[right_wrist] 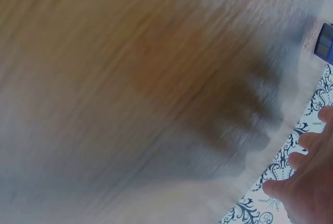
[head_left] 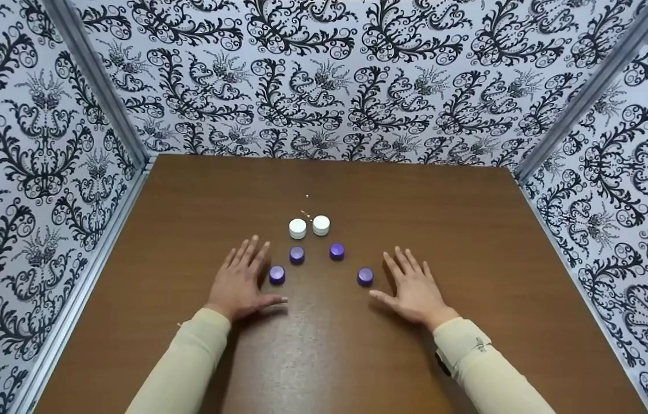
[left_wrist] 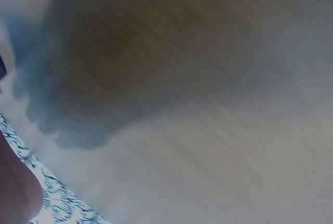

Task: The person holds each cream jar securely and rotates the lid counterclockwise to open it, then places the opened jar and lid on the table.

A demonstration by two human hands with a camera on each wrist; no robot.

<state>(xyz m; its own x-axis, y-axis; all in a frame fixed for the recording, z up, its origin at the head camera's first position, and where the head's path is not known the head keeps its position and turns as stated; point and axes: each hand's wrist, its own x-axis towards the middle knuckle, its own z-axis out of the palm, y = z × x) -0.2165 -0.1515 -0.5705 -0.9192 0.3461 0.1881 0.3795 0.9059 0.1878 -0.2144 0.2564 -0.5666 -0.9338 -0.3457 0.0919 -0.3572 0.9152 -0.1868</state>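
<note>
Several small purple round caps stand in an arc on the brown table. Beside the left hand (head_left: 240, 284) is one purple cap (head_left: 277, 274), with another purple cap (head_left: 297, 255) a little farther back. On the other side are a purple cap (head_left: 337, 251) and, just off the right hand (head_left: 414, 292), a purple cap (head_left: 365, 276). Two small white round containers (head_left: 298, 228) (head_left: 321, 225) stand behind them. Both hands are palm down with fingers spread and hold nothing. The right wrist view catches part of a purple cap (right_wrist: 325, 42) at its edge.
The wood-grain table (head_left: 324, 362) is bordered by patterned black-and-white walls (head_left: 329, 86) at the back and sides. Metal posts (head_left: 108, 86) stand at the back corners. Tiny bright specks (head_left: 307, 214) lie behind the white containers.
</note>
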